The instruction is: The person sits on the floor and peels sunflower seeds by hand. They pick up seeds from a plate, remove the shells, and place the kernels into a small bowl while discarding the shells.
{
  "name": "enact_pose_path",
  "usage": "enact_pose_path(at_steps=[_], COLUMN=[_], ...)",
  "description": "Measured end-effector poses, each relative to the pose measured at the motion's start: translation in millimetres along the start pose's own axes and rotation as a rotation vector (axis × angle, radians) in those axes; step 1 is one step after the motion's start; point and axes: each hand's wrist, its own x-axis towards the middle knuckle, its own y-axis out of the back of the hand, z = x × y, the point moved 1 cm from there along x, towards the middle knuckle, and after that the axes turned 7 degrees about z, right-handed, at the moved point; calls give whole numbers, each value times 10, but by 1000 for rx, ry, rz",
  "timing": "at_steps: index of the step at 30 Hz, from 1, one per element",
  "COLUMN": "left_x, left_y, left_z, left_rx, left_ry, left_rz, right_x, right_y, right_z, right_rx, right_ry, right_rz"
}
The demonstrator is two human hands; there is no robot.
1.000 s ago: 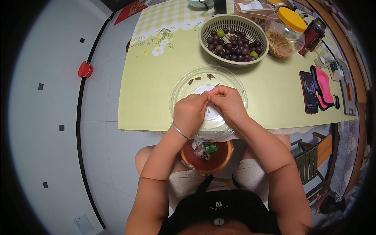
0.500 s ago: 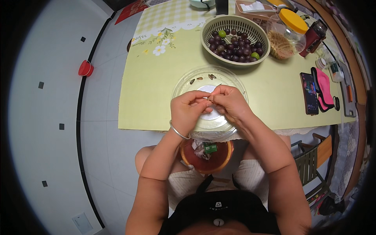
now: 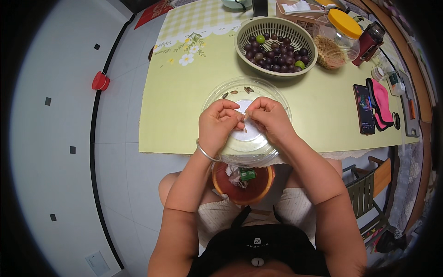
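Note:
Over a round clear plastic dish [image 3: 210,99], my left hand [image 3: 218,123] and my right hand [image 3: 273,121] meet fingertip to fingertip. Both are closed in a pinch around a small brownish seed [image 3: 243,117], mostly hidden by the fingers, so how it is split between them is unclear. A tiny brown piece [image 3: 245,131] shows just below the fingertips, over the dish's whitish centre. Several dark brown seeds [image 3: 248,90] in their shells lie along the dish's far side. A bangle circles my left wrist.
Beyond the dish stands a grey-green colander [image 3: 240,51] of dark grapes. Right of it are a yellow-lidded jar [image 3: 345,25] and a dark red flask [image 3: 368,45]. A phone [image 3: 364,110] lies by a pink-and-black item [image 3: 381,104]. Below the table edge sits a waste bin [image 3: 267,189].
My fingertips have drawn slightly apart, the left hand shifting a little left and down. A tiny brown piece now shows beneath them.

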Motion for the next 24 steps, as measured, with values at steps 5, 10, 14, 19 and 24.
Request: enact_pose_path(at_steps=[5,10,14,19,24], left_x=[-33,-50,-139,-26,6], left_y=[47,97,65,357,479], left_z=[126,212,409,622,409], left_rx=[876,811,436,668,1204], left_ry=[-420,-467,-238,-416,-524], left_rz=[-63,-4,-63,124,-44], right_x=[81,124,48,1,40], right_y=[74,122,-35,-76,-12], right_z=[-74,2,-19,-2,-4], right_rx=[351,383,296,395,360], right_ry=[-98,-140,-265,-461,-400], right_rz=[-68,-123,-155,-212,-210])
